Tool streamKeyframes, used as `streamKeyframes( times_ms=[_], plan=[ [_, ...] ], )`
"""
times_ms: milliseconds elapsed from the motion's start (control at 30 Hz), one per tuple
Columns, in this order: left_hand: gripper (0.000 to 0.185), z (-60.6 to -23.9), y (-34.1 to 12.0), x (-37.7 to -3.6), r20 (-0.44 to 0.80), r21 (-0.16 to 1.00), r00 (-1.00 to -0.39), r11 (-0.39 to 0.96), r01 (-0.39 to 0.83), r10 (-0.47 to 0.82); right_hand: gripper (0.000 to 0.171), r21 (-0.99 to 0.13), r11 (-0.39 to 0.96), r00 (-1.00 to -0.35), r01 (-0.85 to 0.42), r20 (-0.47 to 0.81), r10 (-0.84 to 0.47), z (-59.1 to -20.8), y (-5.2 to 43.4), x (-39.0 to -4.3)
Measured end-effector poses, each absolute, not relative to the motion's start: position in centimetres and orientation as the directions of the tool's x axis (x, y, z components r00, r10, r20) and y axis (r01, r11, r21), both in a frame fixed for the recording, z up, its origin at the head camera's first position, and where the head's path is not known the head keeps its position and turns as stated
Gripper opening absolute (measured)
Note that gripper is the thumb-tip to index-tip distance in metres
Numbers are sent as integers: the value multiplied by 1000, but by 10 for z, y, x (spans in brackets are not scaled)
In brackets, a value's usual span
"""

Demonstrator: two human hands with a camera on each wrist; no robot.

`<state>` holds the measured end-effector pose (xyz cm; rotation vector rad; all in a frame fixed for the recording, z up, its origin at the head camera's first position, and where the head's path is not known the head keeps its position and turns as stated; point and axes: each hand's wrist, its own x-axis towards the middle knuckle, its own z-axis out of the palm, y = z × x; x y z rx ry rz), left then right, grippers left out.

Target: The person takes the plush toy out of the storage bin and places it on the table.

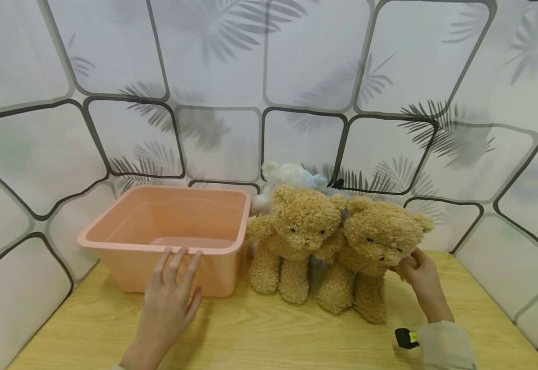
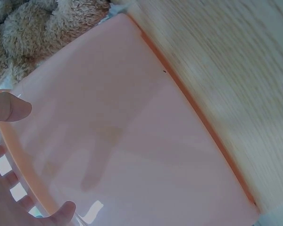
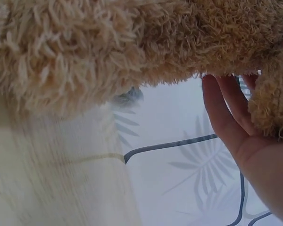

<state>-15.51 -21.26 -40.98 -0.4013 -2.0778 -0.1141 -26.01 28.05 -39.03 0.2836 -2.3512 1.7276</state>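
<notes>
A pink plastic tub point(image 1: 125, 267) stands on the table at left. My left hand point(image 1: 169, 295) rests on its near rim, fingers extended; in the left wrist view, the thumb point(image 2: 16, 107) lies apart from the others along the rim. Two curly tan teddy bears lean together right of the tub: one teddy bear point(image 1: 306, 218) beside it, the other teddy bear point(image 1: 382, 231) tilted further right. My right hand point(image 1: 419, 275) holds the right bear at its side by the arm. In the right wrist view, the fingers point(image 3: 221, 108) reach behind the fur, tips hidden.
A white and pale blue plush toy point(image 1: 289, 174) is partly hidden behind the bears. Near the right sleeve lies a small black object with a yellow patch point(image 1: 406, 338). Patterned white curtains point(image 1: 222, 56) surround the wooden table point(image 1: 259, 339).
</notes>
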Motion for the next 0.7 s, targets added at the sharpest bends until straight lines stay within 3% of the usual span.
streamKeyframes(
  times_ms=[100, 200, 433, 500, 700],
  plan=[
    [53, -410, -213, -154, 848, -82, -474, 941, 328, 239, 44, -909, 256, -945, -328, 319, -75, -391, 279, -260],
    [53, -409, -213, -153, 841, -81, -485, 941, 327, 241, 25, -887, 275, -928, -372, 364, -81, -392, 278, -260],
    [53, -409, -215, -153, 837, -84, -489, 941, 328, 245, 29, -892, 275, -932, -359, 358, -54, -396, 274, -262],
    [53, -409, -215, -153, 839, -84, -486, 941, 329, 245, 23, -881, 336, -941, -334, 330, -71, -394, 271, -264],
    [53, -409, -214, -153, 842, -84, -481, 941, 329, 243, 38, -853, 459, -966, -249, 249, -63, -388, 270, -265]
  ],
)
